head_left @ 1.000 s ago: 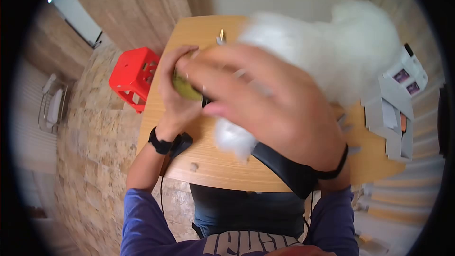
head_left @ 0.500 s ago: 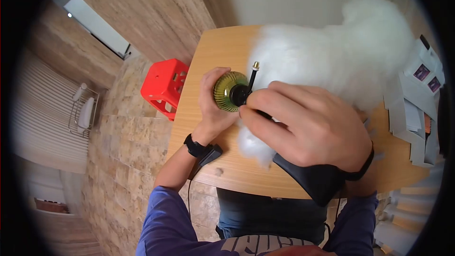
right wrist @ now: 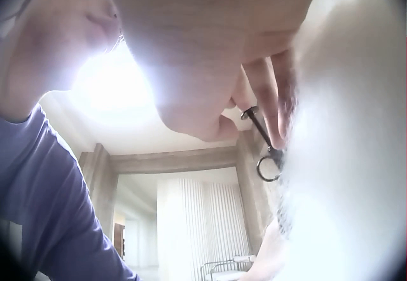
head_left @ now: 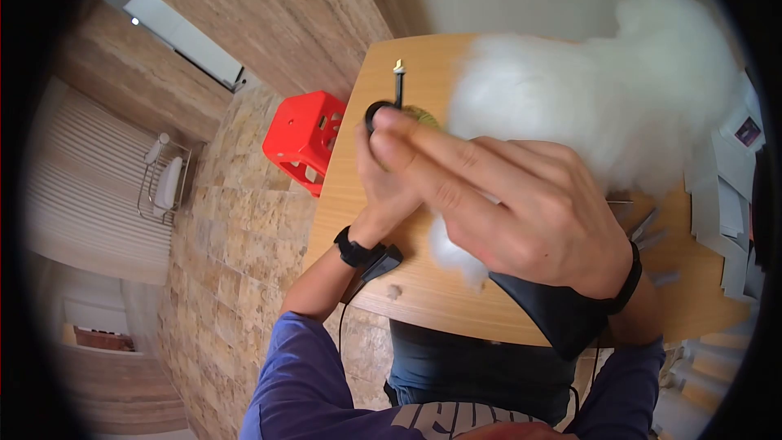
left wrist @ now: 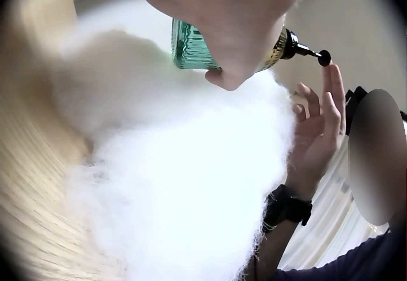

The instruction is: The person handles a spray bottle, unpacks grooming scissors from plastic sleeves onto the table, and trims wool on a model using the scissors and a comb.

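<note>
A green ribbed glass spray bottle with a black pump top is in my left hand, whose fingers wrap round its body. In the head view its green glass is mostly behind my right hand. A black spout with a brass nozzle points away from me. From the top sticks a black plunger with a round knob. Straight fingertips of my right hand rest against this knob. A black ring hangs off the pump top in the right wrist view.
A large heap of white fluffy stuffing covers much of the wooden table. Metal tools lie near the right edge, beside a grey box. A red plastic stool stands left of the table.
The head view has shifted. The bottle's top has tipped left, and its spout has swung to point away. My right fingers have gone from bent at the pump top to straight against the knob.
</note>
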Motion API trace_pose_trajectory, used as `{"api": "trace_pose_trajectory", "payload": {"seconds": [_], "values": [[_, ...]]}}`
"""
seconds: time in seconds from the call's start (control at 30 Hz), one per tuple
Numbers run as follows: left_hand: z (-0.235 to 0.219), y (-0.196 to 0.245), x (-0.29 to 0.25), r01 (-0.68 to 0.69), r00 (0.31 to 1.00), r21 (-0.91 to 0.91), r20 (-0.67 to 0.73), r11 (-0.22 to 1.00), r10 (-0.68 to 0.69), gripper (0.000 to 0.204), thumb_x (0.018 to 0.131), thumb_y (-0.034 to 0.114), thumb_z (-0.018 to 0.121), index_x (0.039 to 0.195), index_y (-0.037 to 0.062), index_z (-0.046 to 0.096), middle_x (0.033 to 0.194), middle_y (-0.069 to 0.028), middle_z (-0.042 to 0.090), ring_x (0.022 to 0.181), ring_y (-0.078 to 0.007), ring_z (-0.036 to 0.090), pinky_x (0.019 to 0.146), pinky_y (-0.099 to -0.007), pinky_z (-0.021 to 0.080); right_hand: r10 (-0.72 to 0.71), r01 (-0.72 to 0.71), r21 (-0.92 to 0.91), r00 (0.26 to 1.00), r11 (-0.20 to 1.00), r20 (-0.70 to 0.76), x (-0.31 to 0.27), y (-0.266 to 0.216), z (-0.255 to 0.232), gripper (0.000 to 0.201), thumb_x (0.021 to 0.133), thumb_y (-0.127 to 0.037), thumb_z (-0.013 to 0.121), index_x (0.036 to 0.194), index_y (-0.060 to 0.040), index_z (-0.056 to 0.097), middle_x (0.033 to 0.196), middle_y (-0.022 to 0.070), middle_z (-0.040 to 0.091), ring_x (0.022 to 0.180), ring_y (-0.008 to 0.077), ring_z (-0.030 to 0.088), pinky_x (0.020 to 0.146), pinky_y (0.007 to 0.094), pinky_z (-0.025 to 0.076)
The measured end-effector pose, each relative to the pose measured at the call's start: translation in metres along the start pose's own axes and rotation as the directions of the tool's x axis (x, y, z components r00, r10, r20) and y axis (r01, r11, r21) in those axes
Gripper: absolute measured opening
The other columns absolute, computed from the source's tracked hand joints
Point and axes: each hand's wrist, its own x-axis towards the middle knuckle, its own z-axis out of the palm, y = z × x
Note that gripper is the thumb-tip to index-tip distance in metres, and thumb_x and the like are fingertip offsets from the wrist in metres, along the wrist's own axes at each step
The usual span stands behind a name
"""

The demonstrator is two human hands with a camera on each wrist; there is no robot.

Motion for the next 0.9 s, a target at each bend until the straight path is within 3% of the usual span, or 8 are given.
{"api": "trace_pose_trajectory", "payload": {"seconds": [0.07,0.17,0.23,0.33,0.77,0.83,0.9], "values": [[0.001,-0.002,-0.001,0.007,1.0,0.003,-0.005,1.0,-0.007,0.08,0.074,0.016,0.093,0.134,0.0031,0.042,0.113,-0.0094,0.061,0.102,-0.0176,0.062,0.088,-0.0338,0.052,0.027,-0.029,-0.031,0.996,0.999,-0.091,-0.003,0.005,0.014,0.059,0.067,0.009,0.067,0.126,0.0044,0.068,0.135,0.0113,0.067,0.067,0.0155,0.066,0.057,0.0278,0.055],[0.005,-0.012,0.004,-0.001,1.0,-0.018,0.001,1.0,0.002,0.083,0.074,0.014,0.093,0.136,0.0025,0.04,0.115,-0.0111,0.063,0.104,-0.018,0.064,0.091,-0.034,0.053,0.0,-0.004,-0.05,0.996,0.999,-0.087,-0.005,0.015,0.023,0.061,0.065,0.009,0.069,0.126,0.0037,0.068,0.134,0.01,0.068,0.064,0.016,0.066,0.054,0.0287,0.054],[0.006,-0.029,0.003,-0.143,0.989,-0.01,-0.041,0.99,0.143,0.082,0.074,0.014,0.092,0.137,0.003,0.041,0.112,-0.0097,0.063,0.102,-0.0177,0.063,0.089,-0.0333,0.052,0.028,-0.028,-0.019,0.999,0.999,-0.044,-0.007,0.012,0.023,0.061,0.066,0.008,0.069,0.127,0.0031,0.067,0.134,0.01,0.068,0.063,0.0168,0.066,0.054,0.0289,0.054],[-0.006,-0.019,0.003,-0.054,0.998,0.004,0.033,0.999,0.054,0.079,0.073,0.014,0.091,0.136,0.0026,0.043,0.11,-0.0089,0.062,0.099,-0.0179,0.063,0.089,-0.0326,0.052,0.078,-0.078,0.001,0.997,0.997,0.021,-0.008,0.001,0.024,0.06,0.069,0.006,0.069,0.128,0.0019,0.066,0.134,0.0097,0.068,0.062,0.018,0.067,0.053,0.0291,0.054],[-0.004,-0.001,0.005,0.068,0.997,0.202,0.017,0.977,-0.073,0.075,0.071,0.01,0.09,0.133,0.0023,0.048,0.113,-0.0103,0.063,0.102,-0.0186,0.064,0.09,-0.0332,0.053,0.193,-0.191,-0.029,0.971,0.981,0.139,-0.013,0.004,0.024,0.052,0.079,-0.003,0.074,0.129,0.001,0.064,0.128,0.0102,0.069,0.065,0.0218,0.069,0.057,0.0318,0.056],[-0.004,0.0,0.009,-0.115,0.993,0.286,0.022,0.951,0.114,0.075,0.07,0.009,0.091,0.132,0.0019,0.049,0.112,-0.0107,0.064,0.101,-0.0191,0.065,0.09,-0.0331,0.054,0.196,-0.197,-0.005,0.972,0.98,0.132,-0.014,0.005,0.023,0.05,0.079,-0.003,0.074,0.128,0.0013,0.064,0.126,0.0108,0.07,0.065,0.0231,0.069,0.058,0.0326,0.056],[-0.005,0.002,0.01,-0.122,0.992,0.294,0.027,0.948,0.119,0.075,0.07,0.009,0.091,0.132,0.0018,0.049,0.111,-0.0109,0.065,0.101,-0.0194,0.065,0.09,-0.0333,0.054,0.197,-0.2,0.013,0.972,0.98,0.127,-0.013,0.005,0.022,0.048,0.079,-0.003,0.074,0.127,0.0016,0.065,0.124,0.0113,0.07,0.066,0.0244,0.07,0.058,0.0334,0.056]]}}
